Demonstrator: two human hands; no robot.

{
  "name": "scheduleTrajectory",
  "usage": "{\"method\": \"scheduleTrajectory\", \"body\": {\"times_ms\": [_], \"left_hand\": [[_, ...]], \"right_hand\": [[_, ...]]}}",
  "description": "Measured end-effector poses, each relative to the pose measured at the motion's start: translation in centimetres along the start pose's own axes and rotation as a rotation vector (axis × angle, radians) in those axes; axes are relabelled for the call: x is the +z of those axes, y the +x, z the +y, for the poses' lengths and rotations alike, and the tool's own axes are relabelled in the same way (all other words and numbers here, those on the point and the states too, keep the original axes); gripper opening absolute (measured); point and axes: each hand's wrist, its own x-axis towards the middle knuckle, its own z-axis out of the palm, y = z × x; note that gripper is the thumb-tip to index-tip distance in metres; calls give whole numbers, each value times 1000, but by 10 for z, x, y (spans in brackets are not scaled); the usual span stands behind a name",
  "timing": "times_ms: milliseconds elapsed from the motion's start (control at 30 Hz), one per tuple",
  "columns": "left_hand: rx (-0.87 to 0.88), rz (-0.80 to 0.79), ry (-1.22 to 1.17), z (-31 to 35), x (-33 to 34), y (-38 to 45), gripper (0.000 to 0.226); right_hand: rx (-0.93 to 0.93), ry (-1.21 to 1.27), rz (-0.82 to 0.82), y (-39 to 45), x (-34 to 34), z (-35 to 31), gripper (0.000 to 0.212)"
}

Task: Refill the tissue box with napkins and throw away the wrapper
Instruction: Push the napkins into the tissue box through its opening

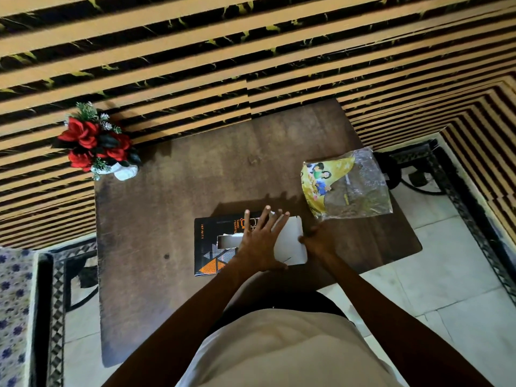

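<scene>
A black tissue box (213, 244) with orange triangles lies flat on the dark wooden table (167, 208), its slot showing white tissue. My left hand (261, 241) rests spread on the box's right part, fingers apart. The box's white end flap (290, 241) stands open at the right. My right hand (318, 241) has its fingers closed at the flap's right edge. The wrapper (349, 185), clear plastic with a yellow printed side, lies flat on the table beyond my right hand, apart from both hands.
A white vase of red flowers (95, 143) stands at the table's far left corner. A striped wall runs behind. Black metal furniture legs (418, 174) stand right of the table, and a patterned cushion (14, 303) is at left. The floor is tiled.
</scene>
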Motion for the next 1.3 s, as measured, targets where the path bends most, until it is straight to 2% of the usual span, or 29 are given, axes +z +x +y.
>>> {"method": "scheduleTrajectory", "body": {"times_ms": [133, 233, 300, 400, 467, 567, 633, 700, 800, 900, 933, 1033, 1167, 1300], "left_hand": [[-55, 10, -26, 9, -1, 7, 119], [-44, 52, -86, 5, 1, 7, 114], [-31, 78, -185, 0, 3, 7, 107], [-51, 139, -440, -7, 0, 3, 92], [-144, 225, -647, -18, -6, -5, 76], [-304, 393, -624, -48, -8, -25, 59], [-385, 467, -556, -67, -4, -40, 60], [-538, 472, -546, -79, 0, -55, 67], [-765, 476, -700, -89, 14, -74, 74], [-825, 498, -1250, -87, 20, -92, 54], [-842, 478, -1359, -84, 20, -95, 49], [-843, 504, -1444, -79, 21, -97, 44], [-779, 514, -1512, -85, 3, -92, 40], [-677, 522, -1578, -103, -27, -67, 50]], "right_hand": [[110, 218, -130, 1, 4, 0, 39], [89, 326, -218, -2, 5, 4, 42], [61, 380, -260, -5, 7, 4, 37], [2, 434, -216, -9, 14, -1, 19], [-62, 458, -164, -12, 22, -7, 18], [-169, 452, -56, -18, 34, -21, 25], [-225, 414, -1, -19, 42, -29, 28], [-300, 362, 48, -21, 48, -36, 24], [-404, 226, 88, -22, 50, -39, 6], [-452, 132, 110, -28, 54, -41, 13], [-437, 152, 88, -32, 55, -43, 16], [-349, 282, -88, -43, 54, -51, 28], [-249, 280, -257, -38, 43, -65, 49], [-193, 351, -283, -27, 36, -100, 56]]}}
